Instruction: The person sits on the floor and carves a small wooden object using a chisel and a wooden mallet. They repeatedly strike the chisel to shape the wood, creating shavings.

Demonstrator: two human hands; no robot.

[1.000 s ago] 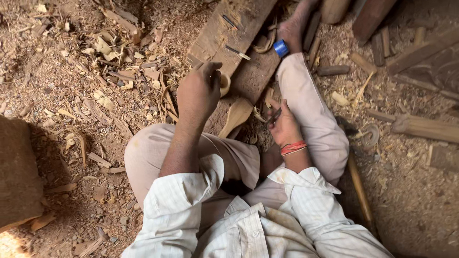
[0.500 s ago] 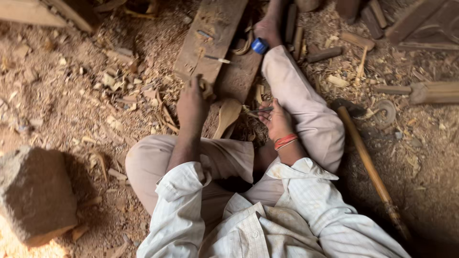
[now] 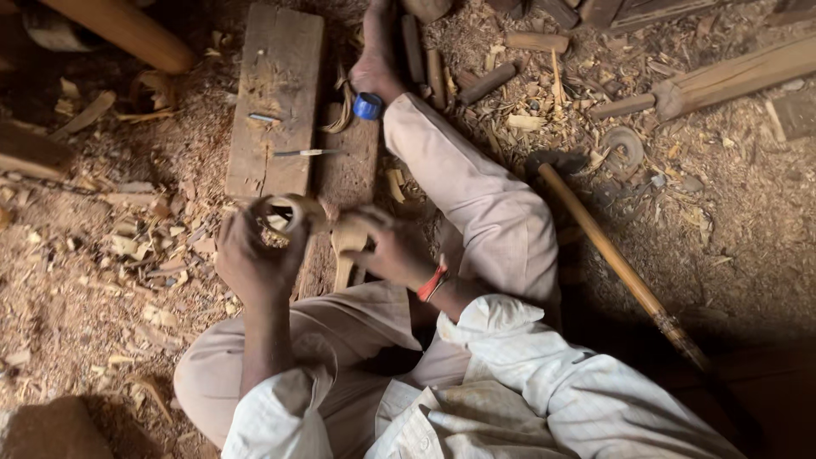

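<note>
My left hand (image 3: 255, 255) gripped the carved wooden ring (image 3: 285, 212); my right hand (image 3: 387, 246) clasped its handle (image 3: 344, 251), which I judged might crack if twisted.

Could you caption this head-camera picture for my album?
Seated among wood shavings, left hand and right hand grip a carved wooden piece.

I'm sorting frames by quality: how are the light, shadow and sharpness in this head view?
Head view: warm light falls evenly on the sawdust floor and plank, both fairly sharp; deep shadow darkens the lower right corner beside the long wooden handle; the left hand and right hand, around a pale carved wooden piece, look slightly soft; no glare.
</note>
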